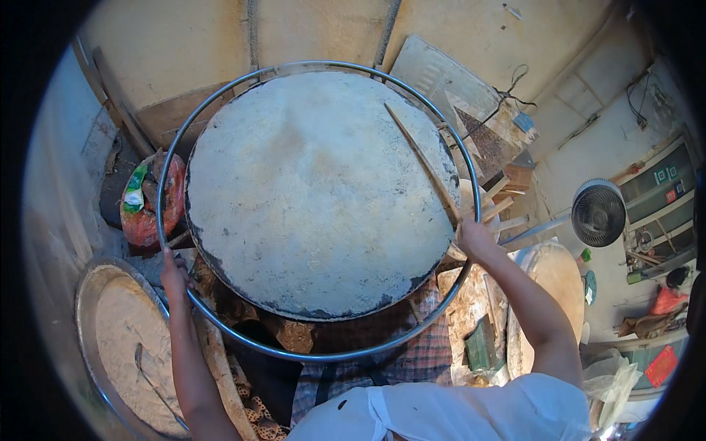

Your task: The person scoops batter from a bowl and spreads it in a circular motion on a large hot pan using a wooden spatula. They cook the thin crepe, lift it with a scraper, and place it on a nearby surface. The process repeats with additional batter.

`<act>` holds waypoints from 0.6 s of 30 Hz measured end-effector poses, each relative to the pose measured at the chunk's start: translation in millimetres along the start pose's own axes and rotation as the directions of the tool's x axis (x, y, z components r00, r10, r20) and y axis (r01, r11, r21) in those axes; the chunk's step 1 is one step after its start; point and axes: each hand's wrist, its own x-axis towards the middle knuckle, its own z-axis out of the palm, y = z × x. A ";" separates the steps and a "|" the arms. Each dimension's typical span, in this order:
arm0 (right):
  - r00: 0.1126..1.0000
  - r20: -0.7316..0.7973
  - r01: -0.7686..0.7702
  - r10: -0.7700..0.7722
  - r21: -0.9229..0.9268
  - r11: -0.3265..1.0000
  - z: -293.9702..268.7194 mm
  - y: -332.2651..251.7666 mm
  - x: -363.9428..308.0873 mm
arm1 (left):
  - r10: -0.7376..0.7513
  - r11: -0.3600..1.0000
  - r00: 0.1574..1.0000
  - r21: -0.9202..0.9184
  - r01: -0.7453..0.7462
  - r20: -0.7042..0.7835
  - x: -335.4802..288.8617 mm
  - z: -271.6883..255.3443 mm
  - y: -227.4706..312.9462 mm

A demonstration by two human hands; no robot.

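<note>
Metal hoop (316, 358) gripped by left hand (175, 275); right hand (475, 239) outstretched, clutching wooden stick (422, 159) over pale disc (316, 213).

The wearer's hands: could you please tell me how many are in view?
2: the left hand on the steel ring at left; the right hand on the wooden stick at right.

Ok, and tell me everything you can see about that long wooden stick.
The wooden stick is long, slim, brown and straight, tapering to a narrow tip at its far end. The right hand grips it near its closer end, which the fingers hide. It slants up and leftward over the right part of the large round, pale-topped plate. Whether it touches the plate along its length can't be told.
</note>
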 end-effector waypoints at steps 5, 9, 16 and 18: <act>0.970 0.130 -0.207 0.203 0.012 0.978 9.1 5.9 -97.0 | 0.031 0.998 0.999 0.052 -0.032 0.016 21.5 -1.8 -4.6; 0.944 0.152 -0.305 0.292 0.073 0.950 28.2 20.9 -173.6 | -0.003 0.999 1.000 -0.041 0.003 -0.009 -2.6 -1.3 -20.6; 0.875 -0.212 -0.319 0.436 0.424 0.847 50.7 89.1 -247.8 | -0.026 0.865 0.996 -0.497 0.067 0.089 -172.2 27.6 -48.8; 0.878 -0.133 -0.373 0.459 0.410 0.832 2.1 93.5 -237.4 | -0.156 0.854 0.986 -0.494 0.164 0.058 -241.3 44.1 -38.9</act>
